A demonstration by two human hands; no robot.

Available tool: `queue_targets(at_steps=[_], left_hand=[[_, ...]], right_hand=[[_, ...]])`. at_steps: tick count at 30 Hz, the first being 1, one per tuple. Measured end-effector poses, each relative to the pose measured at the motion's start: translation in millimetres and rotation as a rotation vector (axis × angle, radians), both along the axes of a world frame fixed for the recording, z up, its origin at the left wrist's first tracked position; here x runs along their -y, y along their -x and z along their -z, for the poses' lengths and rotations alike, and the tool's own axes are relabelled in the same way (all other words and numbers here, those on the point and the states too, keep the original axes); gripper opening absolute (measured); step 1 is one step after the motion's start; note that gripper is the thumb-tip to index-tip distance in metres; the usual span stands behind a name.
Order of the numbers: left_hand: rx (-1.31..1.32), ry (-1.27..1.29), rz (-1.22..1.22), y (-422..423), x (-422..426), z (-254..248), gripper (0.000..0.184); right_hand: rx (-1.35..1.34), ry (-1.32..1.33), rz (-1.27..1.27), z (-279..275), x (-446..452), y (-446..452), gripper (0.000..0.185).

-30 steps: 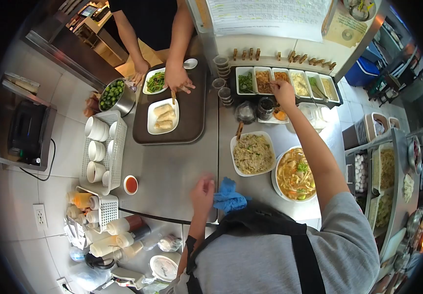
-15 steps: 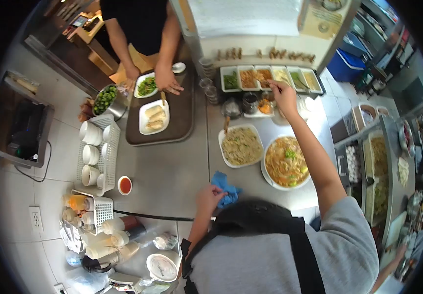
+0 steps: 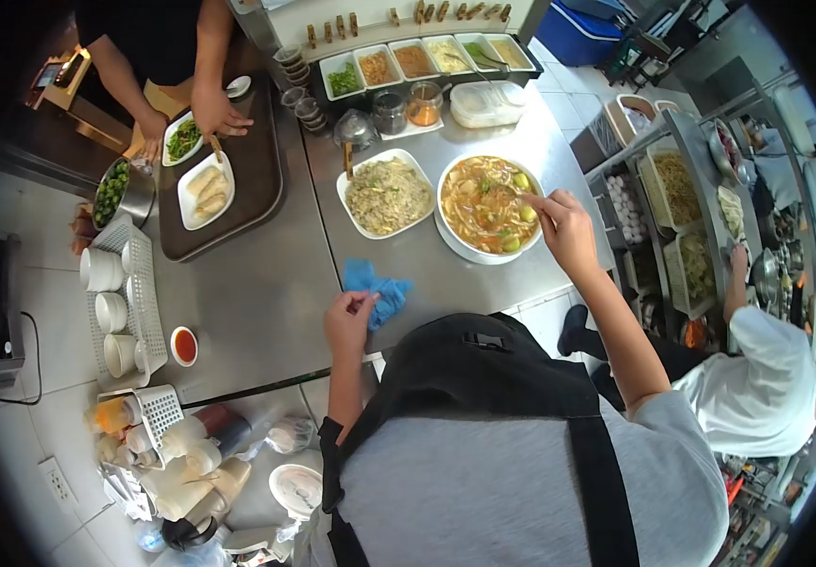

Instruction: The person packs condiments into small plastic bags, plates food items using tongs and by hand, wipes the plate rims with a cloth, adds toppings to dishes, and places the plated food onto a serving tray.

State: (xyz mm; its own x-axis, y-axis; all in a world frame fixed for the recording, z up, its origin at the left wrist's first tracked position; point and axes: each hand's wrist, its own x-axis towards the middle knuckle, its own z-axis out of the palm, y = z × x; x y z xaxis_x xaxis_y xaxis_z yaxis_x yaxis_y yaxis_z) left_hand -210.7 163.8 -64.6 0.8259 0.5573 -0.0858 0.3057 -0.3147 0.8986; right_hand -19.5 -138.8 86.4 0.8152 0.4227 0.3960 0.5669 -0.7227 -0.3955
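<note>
My right hand (image 3: 566, 230) is over the right side of a large white bowl of noodle soup (image 3: 483, 203), thumb and fingers pinched together; what lies between them is too small to make out. Green pieces and noodles show in the reddish broth. Near the counter's front edge, my left hand (image 3: 349, 323) grips a crumpled blue cloth (image 3: 377, 291). Left of the soup sits a squarish white dish of fried rice (image 3: 387, 197), with a wooden clothespin (image 3: 348, 159) clipped on its rim.
White garnish trays (image 3: 414, 62) line the back, near glass jars (image 3: 389, 111) and a lidded plastic tub (image 3: 487, 104). A co-worker's hand (image 3: 219, 113) is by plates on a brown tray (image 3: 181, 248). A red sauce cup (image 3: 184, 346) stands at left; another person (image 3: 748, 378) works at right.
My right hand has moved from the garnish trays down to the soup bowl. The view has shifted, and a person in white now shows at right. My left hand keeps the cloth.
</note>
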Motion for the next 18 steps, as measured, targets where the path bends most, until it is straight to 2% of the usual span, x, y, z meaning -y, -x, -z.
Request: queue_targets(at_steps=[1,2,5,8,11,14,15,16,17,18], left_hand=[[-0.004,-0.003,-0.007,-1.0,-0.5,-2.7,0.023],[-0.007,-0.009,-0.022,-0.4,-1.0,-5.8,0.023],[-0.007,-0.02,0.001,3.1,-5.5,-3.9,0.025],[-0.146,-0.106,0.097,7.6,-4.3,-19.9,0.031],[-0.156,-0.114,0.159,16.0,0.7,-21.2,0.048],[-0.158,-0.146,0.164,22.8,5.0,-18.7,0.055],[-0.107,-0.15,0.143,24.6,6.6,-19.9,0.051],[-0.112,-0.233,0.137,24.4,6.2,-17.6,0.044],[-0.175,-0.202,0.105,23.5,5.7,-7.1,0.036],[-0.215,-0.169,0.067,22.9,5.7,-9.8,0.032]], right_hand=[[0.16,0.066,-0.047,2.0,2.2,0.8,0.03],[0.149,0.051,-0.032,-2.2,0.1,0.9,0.035],[0.252,0.032,-0.04,-19.6,-13.8,-19.3,0.034],[0.238,-0.064,-0.075,-35.8,-54.0,-56.9,0.029],[0.132,-0.176,-0.113,-38.8,-107.9,-110.0,0.022],[0.219,0.009,-0.107,-14.2,-167.6,-181.0,0.017],[0.197,0.128,-0.092,1.2,-188.1,-209.2,0.015],[0.014,0.331,0.003,3.5,-212.3,-225.5,0.018],[0.188,0.137,-0.111,51.6,-227.2,-267.9,0.022],[0.119,0.301,-0.122,40.8,-241.9,-266.9,0.025]])
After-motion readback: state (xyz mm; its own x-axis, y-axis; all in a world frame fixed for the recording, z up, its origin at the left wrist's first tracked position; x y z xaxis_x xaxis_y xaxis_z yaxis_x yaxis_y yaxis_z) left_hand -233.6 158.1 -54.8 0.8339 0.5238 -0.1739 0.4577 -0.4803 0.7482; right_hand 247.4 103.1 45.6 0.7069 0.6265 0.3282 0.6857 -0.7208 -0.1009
